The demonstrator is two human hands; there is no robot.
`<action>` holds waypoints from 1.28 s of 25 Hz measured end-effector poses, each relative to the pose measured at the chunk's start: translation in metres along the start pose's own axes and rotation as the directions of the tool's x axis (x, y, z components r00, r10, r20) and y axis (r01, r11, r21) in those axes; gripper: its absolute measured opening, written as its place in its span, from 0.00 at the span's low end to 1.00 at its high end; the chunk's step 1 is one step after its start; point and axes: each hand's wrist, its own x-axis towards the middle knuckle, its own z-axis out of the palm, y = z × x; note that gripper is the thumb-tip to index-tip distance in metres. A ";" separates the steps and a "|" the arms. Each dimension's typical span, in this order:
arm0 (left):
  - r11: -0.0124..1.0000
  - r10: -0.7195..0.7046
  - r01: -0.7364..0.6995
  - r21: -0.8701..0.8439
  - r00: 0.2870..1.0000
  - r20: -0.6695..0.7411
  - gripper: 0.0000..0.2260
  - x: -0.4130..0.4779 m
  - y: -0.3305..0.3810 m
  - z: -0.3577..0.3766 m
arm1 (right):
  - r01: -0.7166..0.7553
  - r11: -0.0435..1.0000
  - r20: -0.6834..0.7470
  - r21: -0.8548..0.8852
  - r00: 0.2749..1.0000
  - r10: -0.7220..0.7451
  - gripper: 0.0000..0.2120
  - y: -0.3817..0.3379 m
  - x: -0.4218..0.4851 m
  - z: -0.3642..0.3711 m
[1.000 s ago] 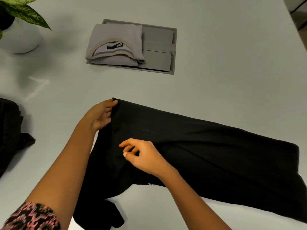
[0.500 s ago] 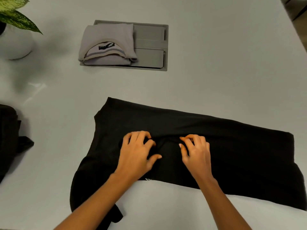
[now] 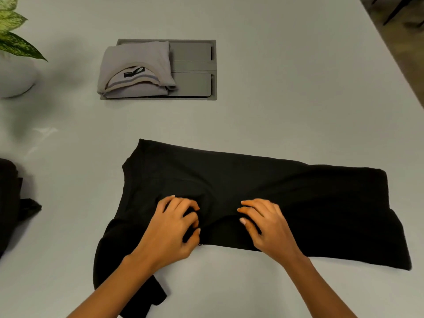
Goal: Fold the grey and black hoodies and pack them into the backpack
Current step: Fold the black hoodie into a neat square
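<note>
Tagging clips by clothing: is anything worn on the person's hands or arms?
No. The left hand and right hand are bare: no gloves, rings, watch or bracelet show. Both forearms are uncovered to the frame edge, so no sleeve is in view.

The left hand (image 3: 174,228) has moved from the black hoodie's (image 3: 286,187) corner to beside the right hand (image 3: 268,226).
</note>
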 end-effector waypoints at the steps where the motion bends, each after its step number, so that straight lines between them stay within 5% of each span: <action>1: 1.000 -0.007 0.006 0.018 0.999 0.031 0.09 -0.001 0.000 0.007 | -0.007 0.999 0.035 -0.048 0.999 0.008 0.13 0.003 -0.006 0.004; 7: 0.993 -0.003 -0.011 0.116 0.993 0.121 0.20 0.040 0.022 0.031 | -0.181 0.954 -0.064 -0.239 0.983 0.171 0.25 0.019 -0.006 0.005; 9: 0.987 0.008 -0.038 0.155 0.981 0.194 0.16 0.046 0.023 0.040 | -0.237 0.921 -0.069 -0.309 0.972 0.227 0.32 0.034 -0.003 -0.005; 13: 0.998 0.019 -0.026 0.062 0.994 0.107 0.09 0.039 0.013 0.043 | -0.403 0.809 -0.090 -0.429 0.910 0.405 0.45 0.089 -0.020 -0.042; 19: 0.996 0.091 -0.091 0.000 0.993 0.075 0.09 0.038 0.012 0.041 | -0.558 0.698 -0.255 -0.448 0.828 0.499 0.41 0.160 -0.085 -0.105; 24: 0.990 0.092 -0.108 0.092 0.981 0.168 0.12 0.051 0.011 0.036 | -0.691 0.529 -0.197 -0.493 0.681 0.705 0.34 0.194 -0.117 -0.129; 29: 0.999 -0.023 0.020 0.037 0.997 0.070 0.15 0.103 0.026 0.019 | -0.761 0.241 0.053 -0.602 0.263 0.963 0.34 0.190 -0.100 -0.156; 30: 1.000 -0.020 0.019 0.024 0.999 0.027 0.14 0.117 0.032 0.020 | -0.788 0.250 0.084 -0.563 0.246 0.966 0.35 0.187 -0.087 -0.166; 32: 0.996 0.072 -0.072 0.046 0.997 0.009 0.14 0.139 0.050 0.030 | -0.819 0.384 0.100 -0.426 0.379 0.920 0.35 0.184 -0.056 -0.174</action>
